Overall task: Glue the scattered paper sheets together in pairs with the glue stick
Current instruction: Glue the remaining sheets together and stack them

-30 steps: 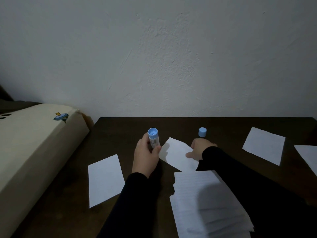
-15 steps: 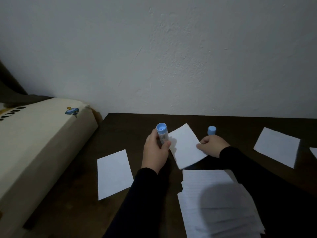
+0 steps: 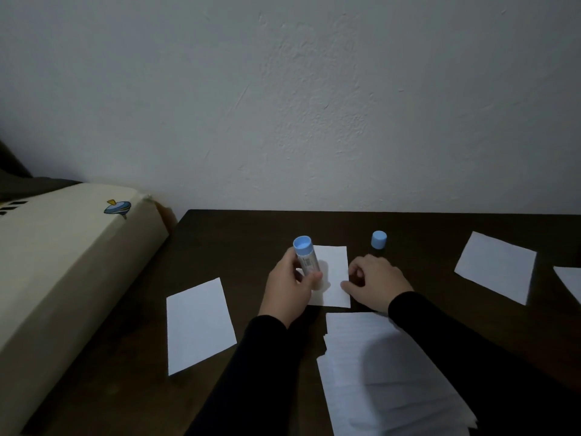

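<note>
While the left hand (image 3: 290, 291) grips the uncapped blue-and-white glue stick (image 3: 306, 261) upright at frame centre, fingers curled round its barrel, the right hand (image 3: 375, 283) rests on the small white paper sheet (image 3: 333, 275) lying flat on the dark wooden table (image 3: 239, 240), fingers curled, tips touching the sheet's right edge. The round blue cap (image 3: 378, 240) stands above the right hand. Loose white sheets lie at lower left (image 3: 199, 325) and right (image 3: 495, 267); a lined paper stack (image 3: 377, 372) occupies the lower centre.

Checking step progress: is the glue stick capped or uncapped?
Uncapped: the left hand grips the blue-topped glue stick open-ended, while its small blue cap stands apart on the dark table.
</note>
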A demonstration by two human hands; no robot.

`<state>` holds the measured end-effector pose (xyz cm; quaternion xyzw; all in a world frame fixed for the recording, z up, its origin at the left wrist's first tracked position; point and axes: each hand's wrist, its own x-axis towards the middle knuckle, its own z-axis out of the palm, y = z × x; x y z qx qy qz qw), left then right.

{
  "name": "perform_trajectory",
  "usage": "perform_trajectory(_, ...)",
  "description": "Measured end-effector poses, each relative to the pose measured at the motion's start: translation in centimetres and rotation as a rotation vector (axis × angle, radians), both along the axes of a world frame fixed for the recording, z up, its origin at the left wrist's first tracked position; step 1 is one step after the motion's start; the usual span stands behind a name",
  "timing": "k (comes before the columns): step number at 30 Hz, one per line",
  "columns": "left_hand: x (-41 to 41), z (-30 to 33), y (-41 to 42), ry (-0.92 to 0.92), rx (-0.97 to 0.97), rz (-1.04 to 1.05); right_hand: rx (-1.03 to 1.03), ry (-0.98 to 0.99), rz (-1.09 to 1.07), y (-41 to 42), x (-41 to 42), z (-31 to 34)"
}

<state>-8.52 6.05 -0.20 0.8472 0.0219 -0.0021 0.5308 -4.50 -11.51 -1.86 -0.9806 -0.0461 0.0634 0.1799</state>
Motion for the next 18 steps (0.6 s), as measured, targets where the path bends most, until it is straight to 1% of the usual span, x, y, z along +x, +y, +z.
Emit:
perform_trajectory(2, 0.0, -0.1, -0.4, -0.004, 0.067, -0.051, -0.006, -0.005, 0.183, -0.7, -0.2, -0.2)
perform_trajectory(4, -0.1, -0.2, -0.9, -0.019, 0.102, -0.096, -0.041, 0.047, 0.267, -1.2, -0.4, -0.3)
perform_trajectory(9, -0.6, -0.7, -1.8, -0.096, 0.128, -0.141, -0.081, 0.056, 0.306, -1.7, -0.5, -1.2)
perform_trajectory(13, -0.6, -1.0, -2.3, -0.091, 0.164, -0.167, -0.098, 0.043, 0.316, -1.6, -0.6, -1.0)
perform_trajectory(18, -0.8, -1.2, -2.6, -0.073, 0.151, -0.198, -0.119, 0.029, 0.33, -1.6, -0.6, -1.3)
